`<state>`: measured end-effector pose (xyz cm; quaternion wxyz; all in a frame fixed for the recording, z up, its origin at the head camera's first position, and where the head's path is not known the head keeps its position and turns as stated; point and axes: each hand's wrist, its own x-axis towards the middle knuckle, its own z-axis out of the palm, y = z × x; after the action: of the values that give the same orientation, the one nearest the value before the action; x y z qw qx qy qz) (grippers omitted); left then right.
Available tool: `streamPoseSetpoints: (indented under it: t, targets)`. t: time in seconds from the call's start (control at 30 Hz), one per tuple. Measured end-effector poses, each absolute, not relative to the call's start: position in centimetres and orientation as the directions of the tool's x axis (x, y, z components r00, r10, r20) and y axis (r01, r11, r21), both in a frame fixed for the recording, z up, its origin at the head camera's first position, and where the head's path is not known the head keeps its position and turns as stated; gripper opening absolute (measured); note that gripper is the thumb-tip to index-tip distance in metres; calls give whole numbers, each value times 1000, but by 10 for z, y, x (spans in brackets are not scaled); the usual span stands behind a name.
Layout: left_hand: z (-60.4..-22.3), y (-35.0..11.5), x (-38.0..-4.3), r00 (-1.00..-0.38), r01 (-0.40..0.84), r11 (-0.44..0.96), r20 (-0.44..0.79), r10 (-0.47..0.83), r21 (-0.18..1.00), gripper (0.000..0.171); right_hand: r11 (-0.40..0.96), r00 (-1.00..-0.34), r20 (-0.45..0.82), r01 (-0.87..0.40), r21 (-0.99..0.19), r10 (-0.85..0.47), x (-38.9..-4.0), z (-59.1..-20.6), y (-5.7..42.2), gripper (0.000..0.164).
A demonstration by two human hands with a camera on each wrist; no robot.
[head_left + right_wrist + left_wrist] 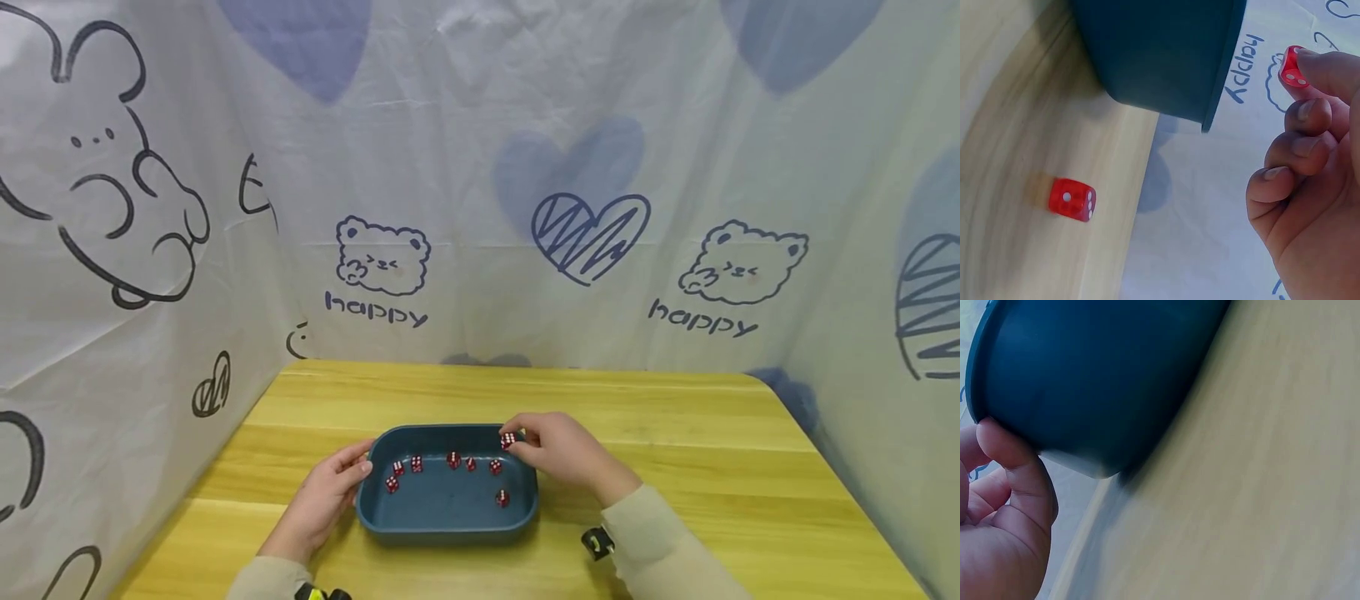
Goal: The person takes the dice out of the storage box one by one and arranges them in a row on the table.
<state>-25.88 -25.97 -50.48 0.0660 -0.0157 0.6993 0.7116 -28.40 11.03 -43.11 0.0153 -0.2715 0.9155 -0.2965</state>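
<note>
A dark teal oblong tray [450,521] is on the wooden table, with several red dice with white pips lying inside, one die [502,497] near its right end. At the tray's left end, my left hand [318,500] holds the rim, its fingertips against the outer wall in the left wrist view. Over the far right corner, my right hand [562,450] pinches a red die [1293,67] between thumb and forefinger; the other fingers are curled in. Another red die [1072,200] sits on the table outside the tray in the right wrist view; the right hand hides it in the head view.
The yellow wooden tabletop [720,467] extends on both sides of the tray. A pale cloth [465,275] with printed hearts and bears hangs behind the table and along both sides.
</note>
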Motion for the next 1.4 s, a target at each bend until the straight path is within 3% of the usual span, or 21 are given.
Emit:
streamPoseSetpoints:
  t: [1.4]
  targets:
    - [-505, -259, -261, -989, -137, -2, -137, 61, 991, 46, 729, -912, 164, -401, -555, -377, -280, -453, 181, 21]
